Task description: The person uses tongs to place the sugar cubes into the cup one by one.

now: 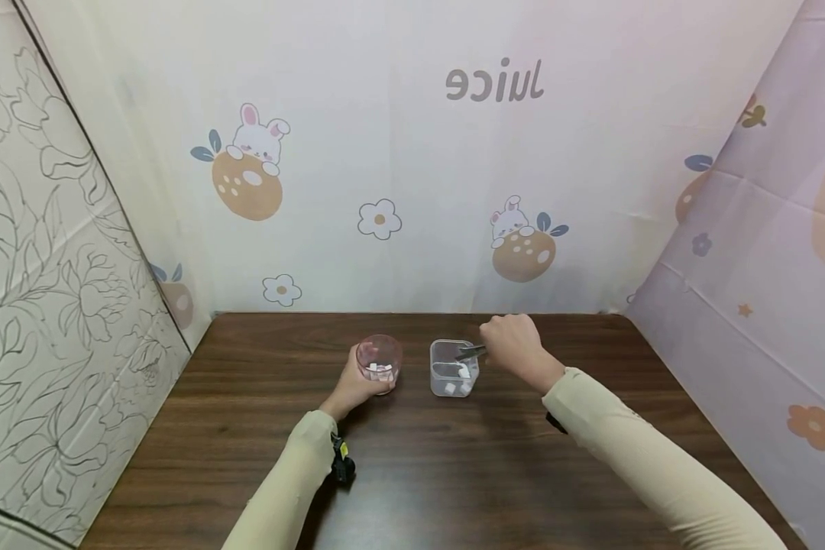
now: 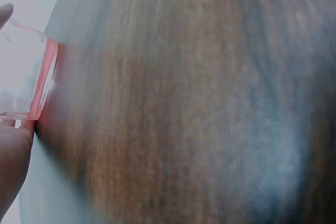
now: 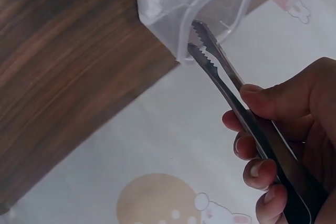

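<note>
As I'm watching the head view, my left hand (image 1: 352, 384) is gripping a pink cup (image 1: 381, 349) beside a container (image 1: 440, 376) of white cubes (image 1: 450, 388). Left wrist: fingers (image 2: 13, 156) are touching the cup. Right wrist: my right hand (image 3: 304, 100) is clutching tongs (image 3: 252, 124), tips apart at the container's mouth.

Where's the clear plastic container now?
In the head view, the plastic container stands just right of centre on the table, between the pink cup and the right grip.
</note>
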Available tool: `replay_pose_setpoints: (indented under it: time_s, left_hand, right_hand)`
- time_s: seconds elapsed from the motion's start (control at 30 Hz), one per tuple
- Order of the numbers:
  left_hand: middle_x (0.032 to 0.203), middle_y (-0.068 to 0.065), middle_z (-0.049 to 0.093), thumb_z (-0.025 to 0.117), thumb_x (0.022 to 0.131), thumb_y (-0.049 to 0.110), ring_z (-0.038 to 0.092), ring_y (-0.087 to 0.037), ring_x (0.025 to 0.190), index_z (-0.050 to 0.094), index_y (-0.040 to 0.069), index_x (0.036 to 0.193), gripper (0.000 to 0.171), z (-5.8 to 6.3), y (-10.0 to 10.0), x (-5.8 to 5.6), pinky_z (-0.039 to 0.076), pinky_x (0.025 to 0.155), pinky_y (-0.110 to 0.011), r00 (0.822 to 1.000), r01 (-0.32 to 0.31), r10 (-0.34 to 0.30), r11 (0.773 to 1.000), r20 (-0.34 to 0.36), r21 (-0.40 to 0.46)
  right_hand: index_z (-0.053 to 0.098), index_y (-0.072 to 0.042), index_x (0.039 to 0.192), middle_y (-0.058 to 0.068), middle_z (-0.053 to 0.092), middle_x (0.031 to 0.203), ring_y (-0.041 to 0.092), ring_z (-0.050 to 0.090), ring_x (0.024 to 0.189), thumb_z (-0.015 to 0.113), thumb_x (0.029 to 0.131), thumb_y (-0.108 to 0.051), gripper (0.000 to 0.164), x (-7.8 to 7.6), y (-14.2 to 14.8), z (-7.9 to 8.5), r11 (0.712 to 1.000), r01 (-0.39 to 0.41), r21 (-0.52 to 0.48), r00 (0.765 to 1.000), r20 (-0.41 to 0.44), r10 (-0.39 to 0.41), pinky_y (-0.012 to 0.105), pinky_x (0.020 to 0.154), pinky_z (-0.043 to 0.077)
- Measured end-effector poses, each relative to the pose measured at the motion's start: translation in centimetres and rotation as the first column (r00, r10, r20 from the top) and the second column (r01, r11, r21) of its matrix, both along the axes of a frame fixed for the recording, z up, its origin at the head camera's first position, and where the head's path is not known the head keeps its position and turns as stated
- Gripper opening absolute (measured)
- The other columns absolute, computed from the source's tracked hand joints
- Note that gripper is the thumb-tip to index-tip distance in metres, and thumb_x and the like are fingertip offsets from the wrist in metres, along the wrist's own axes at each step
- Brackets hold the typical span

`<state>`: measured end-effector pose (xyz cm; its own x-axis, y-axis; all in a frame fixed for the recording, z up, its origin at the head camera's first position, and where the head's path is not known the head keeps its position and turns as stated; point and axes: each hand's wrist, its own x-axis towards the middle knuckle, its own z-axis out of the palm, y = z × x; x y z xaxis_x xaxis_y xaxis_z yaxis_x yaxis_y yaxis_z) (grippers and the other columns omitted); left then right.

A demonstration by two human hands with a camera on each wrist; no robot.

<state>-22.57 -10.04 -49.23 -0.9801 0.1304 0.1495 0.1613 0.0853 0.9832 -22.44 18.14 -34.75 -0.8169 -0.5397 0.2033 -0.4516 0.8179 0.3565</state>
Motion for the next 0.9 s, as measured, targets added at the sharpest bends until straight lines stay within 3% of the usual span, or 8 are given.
replay_pose_setpoints:
  time_s: [0.17, 0.3, 0.57, 0.73, 0.9]
  left_hand:
    - [0.133, -0.022, 0.046, 0.082, 0.064, -0.004, 0.044, -0.034, 0.122, 0.031, 0.0, 0.137, 0.089, -2.1, 0.1, -1.2, 0.038, 0.098, -0.041, 0.999, -0.038, 0.037, 0.999, -0.003, -0.015]
    - [0.134, -0.021, 0.046, 0.083, 0.064, -0.003, 0.044, -0.033, 0.123, 0.032, 0.002, 0.137, 0.089, -2.6, 0.1, -1.4, 0.036, 0.1, -0.042, 0.999, -0.046, 0.046, 0.999, 0.003, -0.011]
    - [0.133, -0.019, 0.048, 0.083, 0.064, -0.003, 0.044, -0.032, 0.123, 0.033, 0.003, 0.136, 0.088, -2.4, 0.0, -1.5, 0.035, 0.101, -0.043, 0.999, -0.049, 0.049, 0.999, 0.006, -0.023]
    - [0.132, -0.02, 0.048, 0.083, 0.063, -0.003, 0.044, -0.032, 0.123, 0.033, 0.001, 0.136, 0.088, -2.1, -0.1, -1.4, 0.036, 0.1, -0.041, 0.999, -0.039, 0.039, 0.999, 0.007, -0.032]
    - [0.132, -0.027, 0.045, 0.081, 0.065, -0.006, 0.041, -0.04, 0.124, 0.031, -0.007, 0.135, 0.086, -0.3, -0.2, -0.5, 0.035, 0.1, -0.047, 1.0, 0.005, -0.005, 1.0, -0.008, 0.006]
  right_hand:
    - [0.057, -0.014, 0.054, -0.001, 0.053, 0.052, 0.013, 0.045, 0.042, 0.09, 0.056, -0.036, 0.039, -0.4, -0.1, -0.8, 1.0, 0.013, 0.017, 1.0, 0.017, -0.014, 0.034, 0.039, 0.043]
    - [0.053, -0.015, 0.052, 0.0, 0.052, 0.052, 0.015, 0.046, 0.042, 0.087, 0.058, -0.029, 0.037, -0.6, -0.4, -1.1, 1.0, -0.004, 0.012, 1.0, 0.004, 0.004, 0.035, 0.039, 0.043]
    - [0.046, -0.015, 0.048, -0.001, 0.047, 0.048, 0.011, 0.039, 0.042, 0.074, 0.068, -0.007, 0.036, -0.3, -1.3, -1.0, 0.999, -0.029, 0.038, 0.998, -0.055, 0.031, 0.034, 0.038, 0.043]
    - [0.046, -0.015, 0.049, -0.002, 0.046, 0.049, 0.01, 0.035, 0.045, 0.076, 0.066, -0.011, 0.034, -0.5, -2.0, -0.9, 0.997, 0.011, 0.078, 1.0, 0.025, -0.013, 0.032, 0.041, 0.043]
    - [0.047, -0.016, 0.051, -0.003, 0.045, 0.05, 0.01, 0.04, 0.045, 0.075, 0.065, -0.013, 0.031, -0.8, -2.8, -0.9, 0.992, 0.029, 0.12, 0.997, 0.062, -0.037, 0.032, 0.043, 0.044]
